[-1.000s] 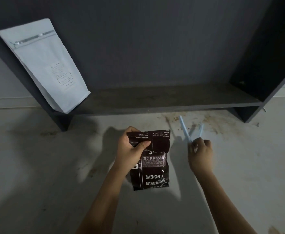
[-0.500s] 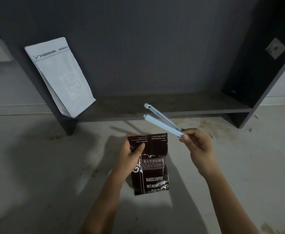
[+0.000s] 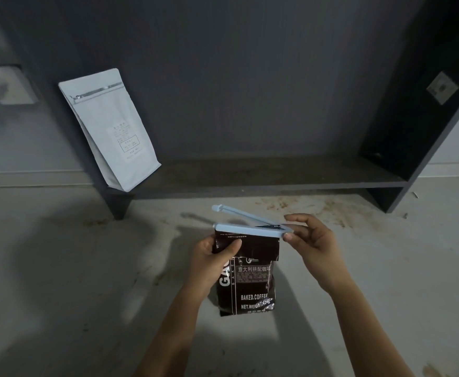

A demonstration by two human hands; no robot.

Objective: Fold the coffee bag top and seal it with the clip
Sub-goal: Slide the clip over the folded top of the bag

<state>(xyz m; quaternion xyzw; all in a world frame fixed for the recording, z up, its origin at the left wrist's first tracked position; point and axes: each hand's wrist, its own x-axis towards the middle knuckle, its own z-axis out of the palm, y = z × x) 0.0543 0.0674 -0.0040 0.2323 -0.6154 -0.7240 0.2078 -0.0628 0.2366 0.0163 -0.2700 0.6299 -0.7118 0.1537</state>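
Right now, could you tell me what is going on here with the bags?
A person is sealing a dark coffee bag. The left hand holds its folded-over top in place, while the right hand brings a pale blue clip, open in a V, to the fold. The clip is not yet snapped shut. A white bag leans untouched at the dark shelf behind.

Person's body in view: two forearms and hands only. Left hand (image 3: 209, 263) bare, no glove, ring or watch visible. Right hand (image 3: 314, 246) likewise bare, no ring or wristband visible. Both forearms uncovered down to the bottom edge of the view; no sleeve visible on either. Fingernails short, unpainted as far as the dim light shows.
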